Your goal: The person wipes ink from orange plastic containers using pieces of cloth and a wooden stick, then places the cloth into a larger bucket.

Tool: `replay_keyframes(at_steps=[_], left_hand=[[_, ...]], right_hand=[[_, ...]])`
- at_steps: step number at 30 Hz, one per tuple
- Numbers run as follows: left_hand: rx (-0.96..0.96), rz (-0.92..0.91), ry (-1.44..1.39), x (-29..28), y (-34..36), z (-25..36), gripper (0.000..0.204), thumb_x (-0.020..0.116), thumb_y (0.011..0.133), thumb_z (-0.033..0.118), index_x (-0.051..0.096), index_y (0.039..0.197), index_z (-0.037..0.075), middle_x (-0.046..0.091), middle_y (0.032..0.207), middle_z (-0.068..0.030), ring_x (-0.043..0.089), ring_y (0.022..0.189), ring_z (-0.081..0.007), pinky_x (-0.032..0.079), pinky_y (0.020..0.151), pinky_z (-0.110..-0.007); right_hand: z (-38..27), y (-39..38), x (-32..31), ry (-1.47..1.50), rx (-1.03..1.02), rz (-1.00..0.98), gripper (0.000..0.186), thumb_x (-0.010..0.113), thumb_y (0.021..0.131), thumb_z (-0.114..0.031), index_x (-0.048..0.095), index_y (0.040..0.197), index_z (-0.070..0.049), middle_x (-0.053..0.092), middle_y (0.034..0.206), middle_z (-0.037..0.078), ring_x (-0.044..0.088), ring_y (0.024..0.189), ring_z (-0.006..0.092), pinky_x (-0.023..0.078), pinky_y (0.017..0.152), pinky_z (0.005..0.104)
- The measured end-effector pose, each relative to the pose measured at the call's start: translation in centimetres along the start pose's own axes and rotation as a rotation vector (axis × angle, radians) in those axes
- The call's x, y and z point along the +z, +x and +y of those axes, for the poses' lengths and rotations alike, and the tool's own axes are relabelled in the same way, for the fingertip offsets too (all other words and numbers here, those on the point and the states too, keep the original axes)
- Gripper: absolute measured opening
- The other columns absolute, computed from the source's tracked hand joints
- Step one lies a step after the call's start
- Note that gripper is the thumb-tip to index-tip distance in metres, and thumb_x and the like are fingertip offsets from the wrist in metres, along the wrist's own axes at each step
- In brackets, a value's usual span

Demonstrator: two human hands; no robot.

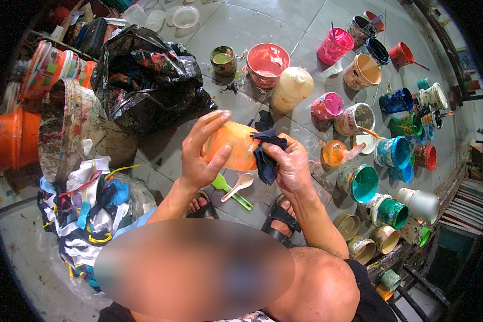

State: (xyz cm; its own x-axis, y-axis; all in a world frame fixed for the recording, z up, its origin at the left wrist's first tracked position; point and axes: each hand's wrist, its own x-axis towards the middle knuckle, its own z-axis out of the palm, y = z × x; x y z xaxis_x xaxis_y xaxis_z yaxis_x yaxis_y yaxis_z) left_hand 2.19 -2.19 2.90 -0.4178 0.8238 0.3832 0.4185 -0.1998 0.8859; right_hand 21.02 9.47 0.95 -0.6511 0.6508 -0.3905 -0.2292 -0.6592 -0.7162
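Observation:
My left hand (203, 153) is curled around an orange, translucent plastic container (232, 144), which is tilted on its side in front of me. My right hand (293, 167) pinches a dark navy cloth (267, 161) between thumb and fingers, pressed at the container's right end. Paint-like smears mark the container's wall. Its inside cannot be made out. Below it on the floor lie a green scoop or spatula (236, 196) and a white spoon (243, 181), between my sandalled feet. A large cream bottle (291, 92) stands just beyond my hands.
Several paint pots crowd the tiled floor to the right, including a teal pot (357, 183) and a small orange squeeze bottle (335, 154). A red tub (268, 60) stands ahead. To the left are a black plastic bag (145, 80), a paint-stained drum (64, 129) and cloth scraps (88, 214).

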Motion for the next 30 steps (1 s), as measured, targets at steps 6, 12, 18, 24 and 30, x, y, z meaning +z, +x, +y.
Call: replay_keyframes(at_steps=[6, 12, 18, 24, 30], left_hand=[[-0.752, 0.130, -0.474, 1.6, 1.3, 0.8, 0.053, 0.070, 0.096, 0.030, 0.057, 0.139, 0.003, 0.064, 0.123, -0.0084, 0.062, 0.110, -0.0152, 0.049, 0.098, -0.032], [-0.711, 0.178, -0.311, 2.4, 1.6, 0.8, 0.043, 0.075, 0.095, 0.030, 0.064, 0.124, 0.001, 0.067, 0.107, -0.0032, 0.062, 0.092, -0.0067, 0.052, 0.082, -0.025], [-0.571, 0.071, -0.374, 1.8, 0.6, 0.8, 0.052, 0.079, 0.091, 0.017, 0.058, 0.135, -0.001, 0.065, 0.115, -0.0052, 0.063, 0.099, -0.0118, 0.051, 0.092, -0.028], [-0.220, -0.113, -0.413, 0.9, -0.6, -1.0, 0.065, 0.083, 0.085, 0.010, 0.053, 0.141, 0.000, 0.056, 0.132, -0.0086, 0.058, 0.117, -0.0164, 0.047, 0.101, -0.031], [-0.903, 0.082, -0.826, 1.4, 1.0, -0.3, 0.062, 0.074, 0.095, 0.033, 0.051, 0.146, 0.005, 0.059, 0.128, -0.0086, 0.062, 0.113, -0.0144, 0.051, 0.098, -0.034]], right_hand=[[0.1, -1.0, 2.1, -0.442, -0.339, 0.018, 0.022, 0.075, 0.082, 0.009, 0.060, 0.088, -0.004, 0.065, 0.091, 0.000, 0.061, 0.084, 0.0044, 0.052, 0.076, 0.0222], [1.1, -1.4, 1.8, -0.398, -0.316, 0.034, 0.021, 0.076, 0.083, 0.008, 0.060, 0.087, -0.004, 0.063, 0.090, -0.001, 0.059, 0.085, 0.0049, 0.050, 0.078, 0.0224], [0.3, -1.5, 2.3, -0.124, -0.177, 0.085, 0.012, 0.070, 0.087, 0.006, 0.063, 0.092, -0.003, 0.070, 0.096, 0.004, 0.064, 0.083, 0.0066, 0.055, 0.077, 0.0254], [-0.4, -0.5, 0.7, -0.057, -0.022, 0.054, 0.018, 0.064, 0.094, -0.004, 0.067, 0.111, 0.002, 0.071, 0.097, 0.005, 0.067, 0.085, 0.0097, 0.056, 0.080, 0.0255], [-0.2, -1.1, 2.5, -0.413, -0.302, 0.007, 0.023, 0.072, 0.081, 0.011, 0.056, 0.087, -0.005, 0.067, 0.094, 0.001, 0.063, 0.085, 0.0051, 0.054, 0.075, 0.0245]])
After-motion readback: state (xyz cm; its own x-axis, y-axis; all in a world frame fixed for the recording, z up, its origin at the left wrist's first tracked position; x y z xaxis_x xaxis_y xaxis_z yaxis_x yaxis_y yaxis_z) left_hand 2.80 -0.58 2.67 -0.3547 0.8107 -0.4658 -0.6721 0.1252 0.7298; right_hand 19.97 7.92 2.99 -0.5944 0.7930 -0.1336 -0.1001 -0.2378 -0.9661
